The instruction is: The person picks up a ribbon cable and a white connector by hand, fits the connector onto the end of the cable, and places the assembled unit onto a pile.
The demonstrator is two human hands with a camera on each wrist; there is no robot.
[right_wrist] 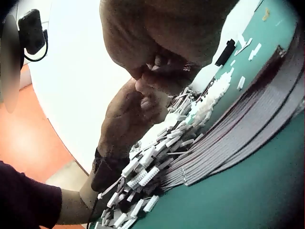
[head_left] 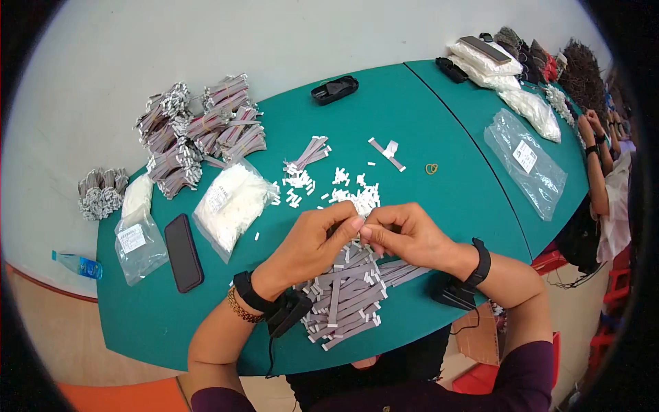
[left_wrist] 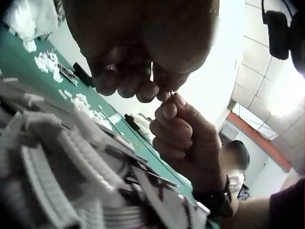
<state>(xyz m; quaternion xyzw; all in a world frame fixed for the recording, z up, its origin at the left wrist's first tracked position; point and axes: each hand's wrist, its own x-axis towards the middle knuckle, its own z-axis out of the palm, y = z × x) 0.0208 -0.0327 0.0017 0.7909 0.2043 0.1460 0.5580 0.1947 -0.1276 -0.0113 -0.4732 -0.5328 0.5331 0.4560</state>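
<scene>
Partway, I'd judge: my left hand (head_left: 309, 247) and right hand (head_left: 417, 240) pinch a tiny piece (head_left: 363, 219), bundles (head_left: 226, 123) heaped, loose cables (head_left: 349, 302) left.

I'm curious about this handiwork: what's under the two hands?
Below the left hand and right hand lies a pile of grey ribbon cables with white connectors, on the green table. Seen from above, the hands hide part of its far end.

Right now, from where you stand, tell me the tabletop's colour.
The tabletop is green, showing best in the head view.
</scene>
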